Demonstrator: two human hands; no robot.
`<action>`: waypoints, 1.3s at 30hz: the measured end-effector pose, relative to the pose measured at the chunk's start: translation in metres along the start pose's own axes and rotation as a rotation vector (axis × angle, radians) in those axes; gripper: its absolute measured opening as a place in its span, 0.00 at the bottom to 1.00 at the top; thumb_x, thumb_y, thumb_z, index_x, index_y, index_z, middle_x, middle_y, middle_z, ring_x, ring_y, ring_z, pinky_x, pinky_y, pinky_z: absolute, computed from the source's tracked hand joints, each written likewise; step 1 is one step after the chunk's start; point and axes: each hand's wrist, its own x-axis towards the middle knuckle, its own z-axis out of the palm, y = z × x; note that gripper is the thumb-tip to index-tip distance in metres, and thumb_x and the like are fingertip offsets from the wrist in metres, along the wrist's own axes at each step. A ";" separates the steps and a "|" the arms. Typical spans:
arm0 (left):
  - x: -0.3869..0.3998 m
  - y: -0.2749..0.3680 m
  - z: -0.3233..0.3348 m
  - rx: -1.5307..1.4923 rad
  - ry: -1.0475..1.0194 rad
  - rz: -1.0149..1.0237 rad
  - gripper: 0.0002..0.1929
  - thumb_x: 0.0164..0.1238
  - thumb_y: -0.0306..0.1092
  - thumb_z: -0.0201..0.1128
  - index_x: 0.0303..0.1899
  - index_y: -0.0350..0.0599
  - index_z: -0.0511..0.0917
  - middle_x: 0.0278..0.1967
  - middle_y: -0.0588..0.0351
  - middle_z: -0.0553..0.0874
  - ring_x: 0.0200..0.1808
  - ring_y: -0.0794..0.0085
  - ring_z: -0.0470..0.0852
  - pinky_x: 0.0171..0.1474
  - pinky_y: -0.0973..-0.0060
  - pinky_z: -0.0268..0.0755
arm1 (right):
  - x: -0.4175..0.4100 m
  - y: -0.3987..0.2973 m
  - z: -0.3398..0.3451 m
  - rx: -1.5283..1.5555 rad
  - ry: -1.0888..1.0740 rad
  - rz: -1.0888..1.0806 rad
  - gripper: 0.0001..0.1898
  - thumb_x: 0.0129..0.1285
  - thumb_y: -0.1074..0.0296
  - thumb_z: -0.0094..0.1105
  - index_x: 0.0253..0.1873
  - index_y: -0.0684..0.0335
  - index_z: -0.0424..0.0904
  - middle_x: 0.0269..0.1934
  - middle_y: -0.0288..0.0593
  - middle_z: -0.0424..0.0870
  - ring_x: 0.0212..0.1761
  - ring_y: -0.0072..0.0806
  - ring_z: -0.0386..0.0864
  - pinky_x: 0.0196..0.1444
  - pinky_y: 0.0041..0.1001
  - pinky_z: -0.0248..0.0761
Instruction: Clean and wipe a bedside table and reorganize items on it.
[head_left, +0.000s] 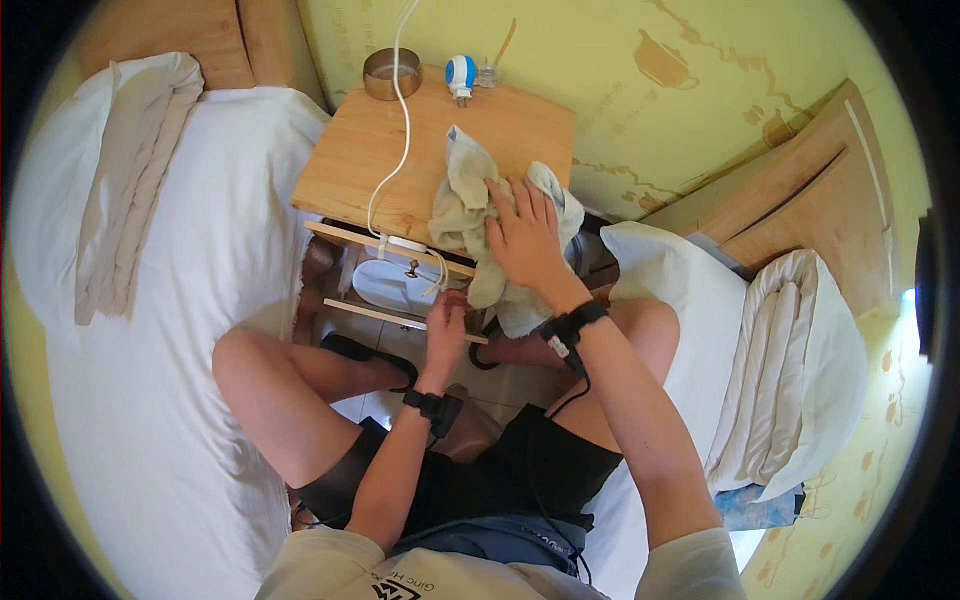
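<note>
A wooden nightstand (345, 172) stands before me with two drawers pulled out. My right hand (525, 236) lies with fingers spread on a crumpled light-coloured cloth (469, 217), which hangs over the nightstand's right front edge. My left hand (448, 307) is at the right part of the open drawers, by the end of a white cable (407, 120); whether its fingers hold anything is unclear. The cable crosses the top and drops into the upper drawer (352, 234). White slippers or a similar pale item (375, 283) show in the lower drawer (360, 309).
A metal bowl (392, 84) and a blue-and-white plug-in device (460, 75) sit at the nightstand's back, beside a small clear glass item (487, 75). Beds with white sheets flank me, left (202, 225) and right (675, 277). My knees are close on both sides.
</note>
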 end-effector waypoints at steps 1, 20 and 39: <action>-0.002 0.008 0.004 0.087 -0.090 0.039 0.08 0.75 0.26 0.48 0.45 0.34 0.75 0.38 0.55 0.84 0.42 0.72 0.82 0.49 0.74 0.75 | 0.007 0.004 0.004 0.010 -0.010 -0.016 0.28 0.70 0.58 0.50 0.72 0.57 0.65 0.71 0.57 0.63 0.75 0.52 0.57 0.74 0.49 0.49; 0.039 0.027 -0.027 -0.280 0.285 -0.228 0.13 0.80 0.43 0.52 0.52 0.48 0.63 0.45 0.54 0.77 0.40 0.69 0.81 0.40 0.70 0.77 | 0.014 0.007 0.012 -0.003 0.013 0.060 0.27 0.71 0.55 0.47 0.73 0.54 0.65 0.71 0.57 0.64 0.75 0.55 0.57 0.76 0.50 0.46; -0.040 0.113 0.037 0.350 -0.006 0.640 0.16 0.71 0.29 0.51 0.57 0.35 0.71 0.57 0.39 0.74 0.61 0.46 0.72 0.67 0.57 0.62 | -0.068 -0.045 -0.044 -0.158 -0.185 -0.096 0.33 0.68 0.59 0.50 0.76 0.60 0.58 0.76 0.59 0.55 0.77 0.55 0.52 0.75 0.51 0.48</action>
